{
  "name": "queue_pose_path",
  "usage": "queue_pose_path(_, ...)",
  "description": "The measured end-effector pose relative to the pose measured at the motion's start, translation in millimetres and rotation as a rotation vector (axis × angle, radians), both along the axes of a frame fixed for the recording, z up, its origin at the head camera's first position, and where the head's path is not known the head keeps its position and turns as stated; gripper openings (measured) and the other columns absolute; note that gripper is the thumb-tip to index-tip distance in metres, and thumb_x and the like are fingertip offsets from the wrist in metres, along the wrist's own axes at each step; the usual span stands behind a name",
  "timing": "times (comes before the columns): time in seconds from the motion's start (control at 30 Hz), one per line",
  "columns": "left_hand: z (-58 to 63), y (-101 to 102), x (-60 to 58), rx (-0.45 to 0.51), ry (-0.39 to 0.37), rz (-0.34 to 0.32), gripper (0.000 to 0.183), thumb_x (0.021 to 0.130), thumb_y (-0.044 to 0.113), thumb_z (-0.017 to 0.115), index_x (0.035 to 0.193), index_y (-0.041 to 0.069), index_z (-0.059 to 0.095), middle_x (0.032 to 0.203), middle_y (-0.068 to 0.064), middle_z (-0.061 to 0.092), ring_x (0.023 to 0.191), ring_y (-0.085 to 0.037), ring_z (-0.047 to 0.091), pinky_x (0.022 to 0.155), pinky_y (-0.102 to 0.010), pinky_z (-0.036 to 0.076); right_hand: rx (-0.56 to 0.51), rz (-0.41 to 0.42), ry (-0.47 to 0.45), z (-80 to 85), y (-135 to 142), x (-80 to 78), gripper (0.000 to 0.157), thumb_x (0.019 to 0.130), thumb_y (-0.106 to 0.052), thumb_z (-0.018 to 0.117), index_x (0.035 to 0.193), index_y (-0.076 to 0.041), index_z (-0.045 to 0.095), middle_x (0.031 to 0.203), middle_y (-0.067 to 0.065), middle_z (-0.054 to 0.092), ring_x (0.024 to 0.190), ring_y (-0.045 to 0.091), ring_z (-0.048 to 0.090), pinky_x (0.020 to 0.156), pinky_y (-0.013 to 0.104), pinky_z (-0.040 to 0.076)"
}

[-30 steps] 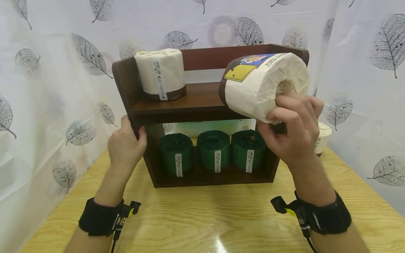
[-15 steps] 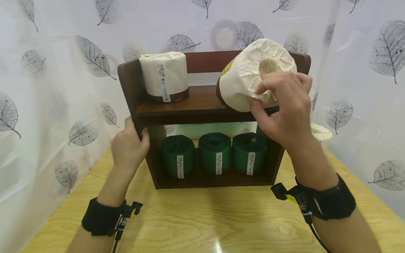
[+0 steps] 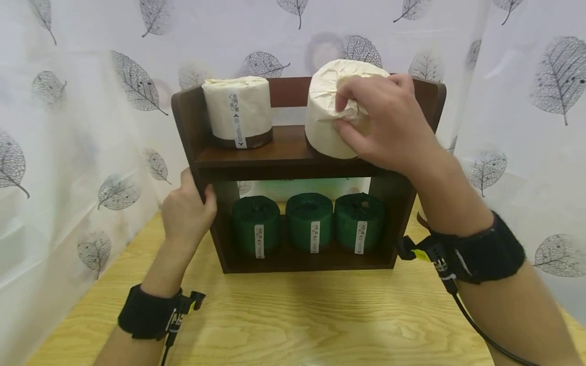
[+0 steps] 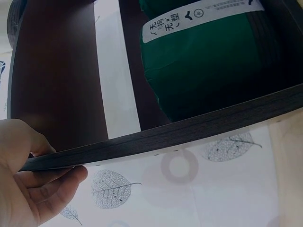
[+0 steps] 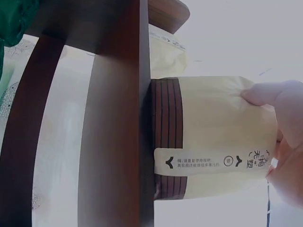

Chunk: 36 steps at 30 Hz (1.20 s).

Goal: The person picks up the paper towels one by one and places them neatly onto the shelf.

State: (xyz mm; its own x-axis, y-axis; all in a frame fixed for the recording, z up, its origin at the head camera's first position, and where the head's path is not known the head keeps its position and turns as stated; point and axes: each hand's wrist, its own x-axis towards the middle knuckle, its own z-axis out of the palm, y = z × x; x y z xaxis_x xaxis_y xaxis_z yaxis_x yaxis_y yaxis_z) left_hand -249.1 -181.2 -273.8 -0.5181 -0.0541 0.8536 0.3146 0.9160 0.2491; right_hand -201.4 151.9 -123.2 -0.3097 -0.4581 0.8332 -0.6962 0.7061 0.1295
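In the head view, my left hand (image 3: 188, 213) grips the left side panel of a dark brown wooden shelf unit (image 3: 256, 166); the left wrist view has thumb and fingers on either side of the panel. My right hand (image 3: 389, 122) pinches the crumpled top of a cream paper-wrapped toilet roll (image 3: 326, 131) with a brown base band. This roll is upright over the right half of the upper shelf, its base right at the board's front edge in the right wrist view. Another cream toilet roll (image 3: 242, 112) stands at the upper shelf's left end.
On the lower shelf stand three green-wrapped toilet rolls (image 3: 310, 218) in a row. The unit stands on a light wood-grain table (image 3: 293, 315). Behind it hangs a white leaf-print curtain (image 3: 206, 35). My right forearm largely hides something on the table at right.
My right hand has carried the cream roll leftward over the upper shelf and turned it from tilted to upright. My left hand keeps its grip on the side panel.
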Motion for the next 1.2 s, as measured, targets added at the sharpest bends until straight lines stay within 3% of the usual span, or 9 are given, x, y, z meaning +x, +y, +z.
queue_pose_path(0.13,-0.7,0.2,0.9,0.004,0.004,-0.001,0.034,0.083,0.020,0.054,0.104,-0.006,0.048,0.059,-0.026,0.054,0.050,-0.043,0.053,0.040,-0.053,0.039,0.065,-0.080,-0.152,15.2,-5.9,-8.6,0.019,0.083,-0.022,0.057,0.098,-0.011,0.051,0.094,0.006,0.062,0.088,0.021,0.051,0.089,0.050,0.025)
queue_pose_path(0.3,-0.9,1.2,0.7,0.008,0.011,0.002,0.033,0.082,0.019,0.054,0.103,-0.006,0.048,0.058,-0.026,0.053,0.050,-0.044,0.052,0.040,-0.053,0.038,0.077,-0.155,-0.335,27.8,-7.2,-27.1,0.026,0.087,-0.029,0.051,0.107,-0.013,0.047,0.109,0.012,0.061,0.090,0.027,0.052,0.096,0.051,0.023)
queue_pose_path(0.43,-1.6,1.9,0.8,0.007,0.012,0.005,0.033,0.082,0.020,0.054,0.102,-0.006,0.048,0.058,-0.026,0.053,0.050,-0.043,0.052,0.040,-0.053,0.038,0.104,-0.188,-0.425,34.6,-11.1,-40.9,0.027,0.089,-0.031,0.048,0.109,-0.014,0.044,0.118,0.013,0.056,0.093,0.029,0.048,0.082,0.043,0.039)
queue_pose_path(0.5,-1.9,2.0,0.7,0.008,0.012,0.005,0.034,0.082,0.020,0.054,0.103,-0.006,0.048,0.058,-0.026,0.053,0.049,-0.043,0.052,0.040,-0.053,0.038,0.120,-0.190,-0.445,37.6,-15.1,-46.0,0.025,0.089,-0.031,0.048,0.108,-0.014,0.044,0.118,0.012,0.055,0.093,0.029,0.046,0.077,0.041,0.041)
queue_pose_path(0.7,-0.5,1.1,0.5,0.003,0.022,0.009,0.034,0.082,0.020,0.054,0.103,-0.006,0.048,0.056,-0.025,0.052,0.048,-0.043,0.052,0.039,-0.053,0.038,0.135,-0.230,-0.468,43.2,-31.0,-58.4,0.025,0.089,-0.030,0.048,0.108,-0.015,0.046,0.116,0.009,0.056,0.098,0.028,0.046,0.096,0.048,0.022)
queue_pose_path(0.97,0.2,0.7,1.2,0.013,0.018,0.008,0.032,0.081,0.018,0.054,0.102,-0.006,0.048,0.056,-0.026,0.052,0.049,-0.045,0.052,0.040,-0.054,0.037,0.121,-0.300,-0.490,41.3,-51.7,-76.9,0.025,0.089,-0.027,0.043,0.112,-0.018,0.044,0.115,0.007,0.055,0.104,0.025,0.046,0.102,0.053,0.015)
queue_pose_path(1.2,-0.4,1.3,1.1,0.017,0.009,0.007,0.033,0.082,0.019,0.054,0.103,-0.005,0.048,0.057,-0.026,0.052,0.050,-0.045,0.052,0.040,-0.054,0.038,0.146,-0.401,-0.541,44.4,-66.6,-87.5,0.031,0.087,-0.024,0.039,0.117,-0.021,0.040,0.094,0.005,0.055,0.098,0.024,0.047,0.104,0.056,0.011)
